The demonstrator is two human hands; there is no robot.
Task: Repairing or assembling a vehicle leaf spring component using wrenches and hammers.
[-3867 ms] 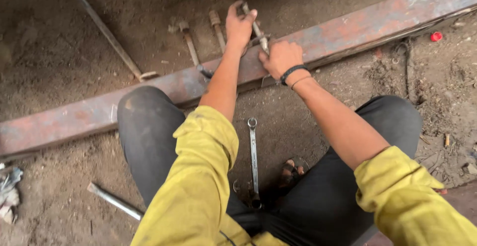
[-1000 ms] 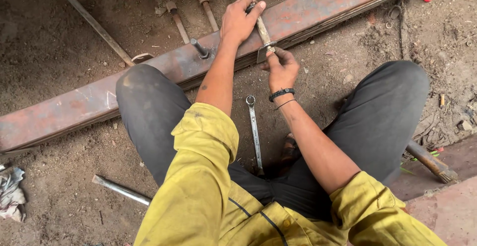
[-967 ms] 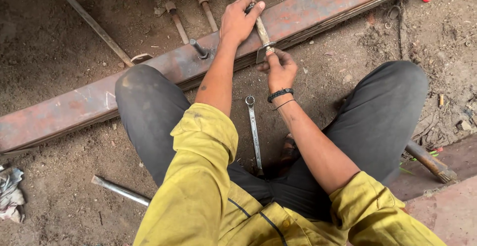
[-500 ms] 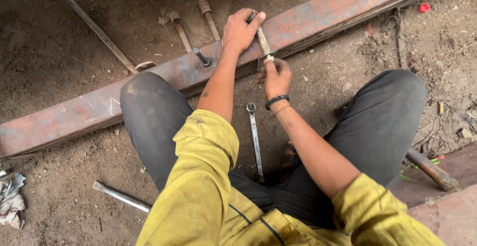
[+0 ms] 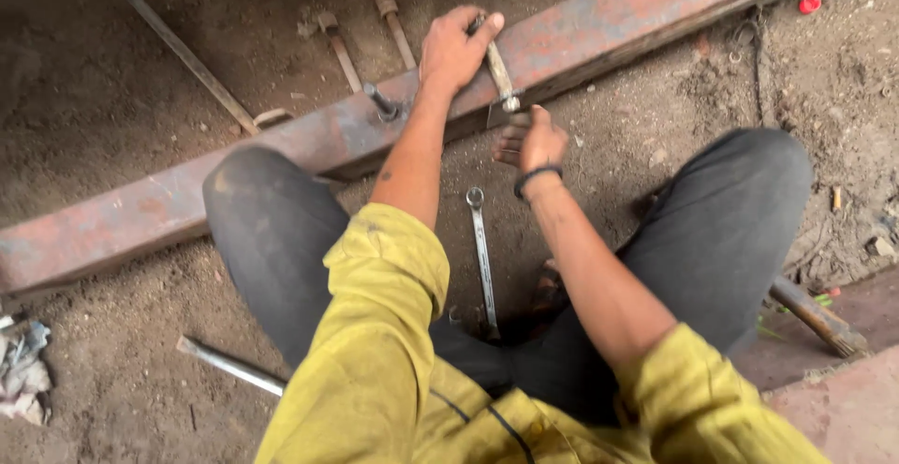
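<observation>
- Left hand (image 5: pixel 451 50): my fingers are curled around the upper end of a long bolt (image 5: pixel 497 66), gripping it where it leans over the steel beam (image 5: pixel 599 33).
- Right hand (image 5: pixel 532 141): held at the bolt's lower end, just below the beam's near edge; fingers bent and pinching a small fitting there, most likely a nut, though it is too small to be sure.
- Long bolt: rusty, tilted, crossing the beam's near edge between my 2 hands; its upper end rests against the beam's top face.
- Steel beam: rust-red, lying diagonally on the dirt floor (image 5: pixel 112 108) in front of my knees.
- Second bolt (image 5: pixel 381 102): stands in the beam, left of my left forearm.
- 2 further bolts (image 5: pixel 337 47): lying on the dirt beyond the beam, well apart from my hands.
- Spanner (image 5: pixel 481 249): flat on the dirt between my legs, ring end toward the beam, near the right wrist.
- Thin rod (image 5: pixel 173 43): lying beyond the beam at far left.
- Handling note: I judge it best to keep the left grip firm so the shaft cannot turn, start the fitting squarely by fingertip, and only then take up the spanner.
</observation>
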